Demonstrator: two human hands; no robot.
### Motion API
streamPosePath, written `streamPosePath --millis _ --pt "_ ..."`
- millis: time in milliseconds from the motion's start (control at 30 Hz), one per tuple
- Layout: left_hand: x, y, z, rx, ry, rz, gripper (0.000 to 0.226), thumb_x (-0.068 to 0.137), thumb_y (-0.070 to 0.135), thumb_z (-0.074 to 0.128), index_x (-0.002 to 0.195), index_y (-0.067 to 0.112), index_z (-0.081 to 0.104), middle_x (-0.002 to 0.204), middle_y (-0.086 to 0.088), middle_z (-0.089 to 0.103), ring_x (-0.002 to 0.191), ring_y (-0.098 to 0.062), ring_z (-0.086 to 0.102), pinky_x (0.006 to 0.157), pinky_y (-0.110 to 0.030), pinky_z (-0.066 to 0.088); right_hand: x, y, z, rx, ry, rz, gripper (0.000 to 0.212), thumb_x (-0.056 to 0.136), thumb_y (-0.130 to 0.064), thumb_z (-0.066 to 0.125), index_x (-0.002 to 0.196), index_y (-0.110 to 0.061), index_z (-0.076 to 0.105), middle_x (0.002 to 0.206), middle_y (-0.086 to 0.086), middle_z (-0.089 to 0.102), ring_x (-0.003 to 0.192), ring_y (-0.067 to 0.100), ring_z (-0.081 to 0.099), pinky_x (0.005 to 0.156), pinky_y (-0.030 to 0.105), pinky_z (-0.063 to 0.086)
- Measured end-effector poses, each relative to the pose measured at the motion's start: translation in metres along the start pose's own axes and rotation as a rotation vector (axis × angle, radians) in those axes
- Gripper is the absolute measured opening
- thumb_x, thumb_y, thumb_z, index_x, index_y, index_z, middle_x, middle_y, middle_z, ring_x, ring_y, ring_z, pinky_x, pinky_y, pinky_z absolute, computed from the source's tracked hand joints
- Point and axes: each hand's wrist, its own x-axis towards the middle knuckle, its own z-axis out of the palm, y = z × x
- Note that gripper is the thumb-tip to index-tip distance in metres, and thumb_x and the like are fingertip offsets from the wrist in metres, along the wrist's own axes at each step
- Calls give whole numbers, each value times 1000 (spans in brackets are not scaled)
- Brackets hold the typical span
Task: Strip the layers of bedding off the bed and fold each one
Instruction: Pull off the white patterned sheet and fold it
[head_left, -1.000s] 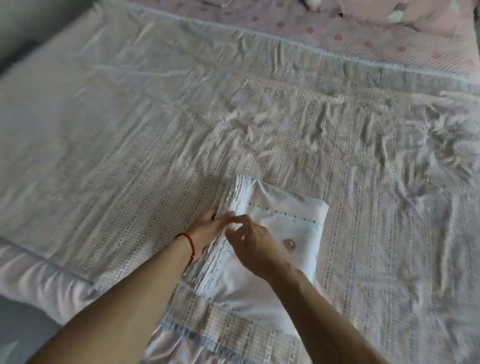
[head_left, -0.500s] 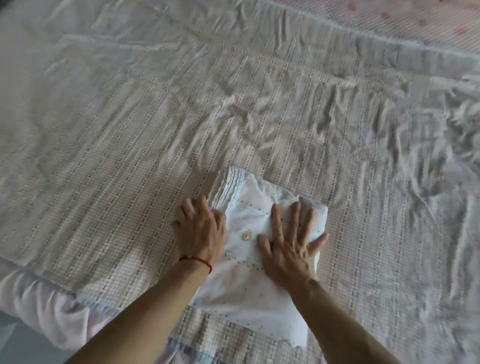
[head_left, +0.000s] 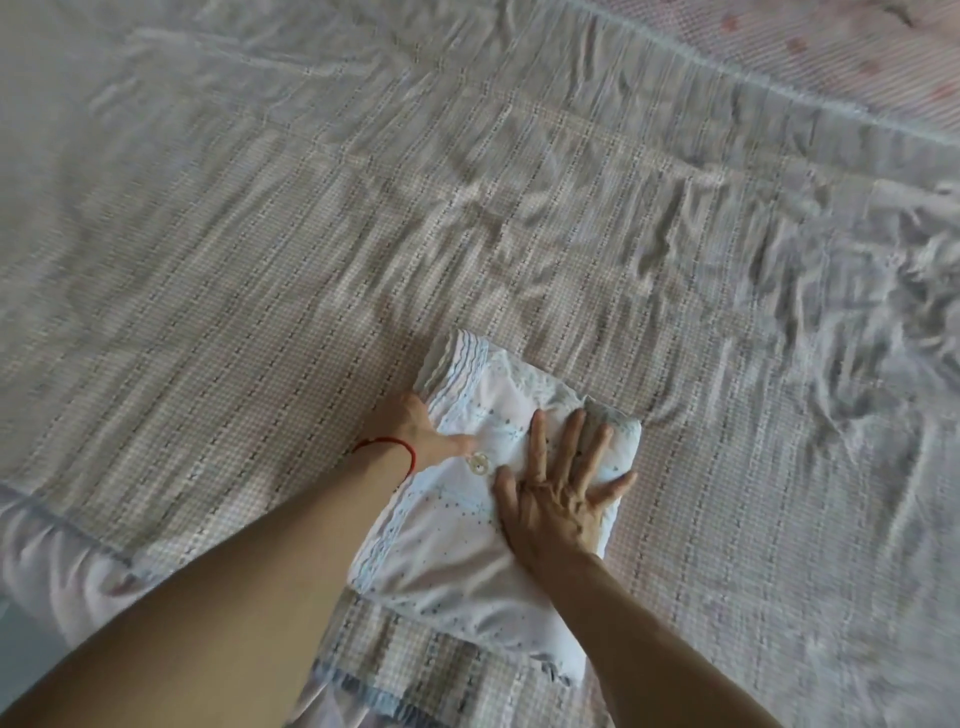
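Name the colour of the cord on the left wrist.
Red; the wrist cord shows best in the head view.

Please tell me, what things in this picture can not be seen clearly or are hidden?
- Head view: left hand fingers are tucked at the bundle edge; its grip cannot be told.
- The bundle's underside and layer count are hidden by its own top fold and the right hand.
- The button design is too small.
- The pink cover is cut by the top edge.
- The sheet weave is blurred.
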Motion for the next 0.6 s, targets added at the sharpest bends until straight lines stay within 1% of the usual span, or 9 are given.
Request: streamPosePath --millis 133,167,200,267,333,367,400,467,600 --pt "-20 -21 -2 -114 -61 9 99 81 71 66 147 3 35 149 -18 45 127 -33 52 93 -38 49 -6 10 -8 102 21 -112 88 95 -69 30 159 -38 -22 160 4 -44 145 32 -44 110 81 -8" --pt "-30 -22 -1 -135 -23 20 90 83 68 66 141 4 40 145 -18 49 121 -34 55 86 -37 49 -12 16 -14 174 64 -141 93 90 -71 37 161 -38 -14 166 4 -32 151 32 -33 110 79 2" --pt "-40 -21 0 -146 18 29 81 85 66 66 134 5 45 140 -19 53 116 -34 58 82 -38 50 -23 24 -18 293 114 -90 99 83 -74 43 162 -36 -2 169 6 -14 155 34 -12 110 74 17" --pt "-70 -17 1 -195 66 49 76 87 63 66 129 2 49 134 -21 57 116 -36 59 85 -40 51 -47 43 -22 654 176 250 108 67 -80 57 154 -26 23 153 12 27 140 38 30 101 54 39" --pt "-107 -16 -2 -279 132 79 71 88 58 67 129 3 52 129 -19 60 114 -35 60 85 -38 51 -73 54 -29 1145 -34 521 101 63 -73 79 139 -16 43 133 14 53 118 38 58 90 45 52" --pt "-125 -19 -2 -332 168 94 69 86 57 69 131 6 52 128 -16 62 114 -34 61 88 -38 53 -84 56 -30 1310 -188 535 87 66 -63 86 130 -13 55 125 18 64 106 39 67 86 48 59" --pt "-150 -29 -7 -400 218 93 69 85 55 70 134 10 52 130 -12 62 116 -32 61 91 -39 54 -98 52 -43 1395 -336 466 70 69 -53 88 121 -11 66 116 22 71 97 42 72 82 54 61" --pt "-200 -53 -16 -516 263 83 71 85 54 71 141 16 48 138 -6 59 125 -30 57 99 -39 51 -125 43 -74 1410 -473 289 49 76 -43 84 113 -12 74 109 22 75 93 43 75 79 61 61" --pt "-335 -138 -16 -847 405 -12 73 83 55 74 144 26 47 139 7 58 128 -19 55 105 -35 46 -188 -5 -131 1368 -671 -31 43 89 -32 77 128 -20 65 117 19 74 102 46 72 81 67 58"
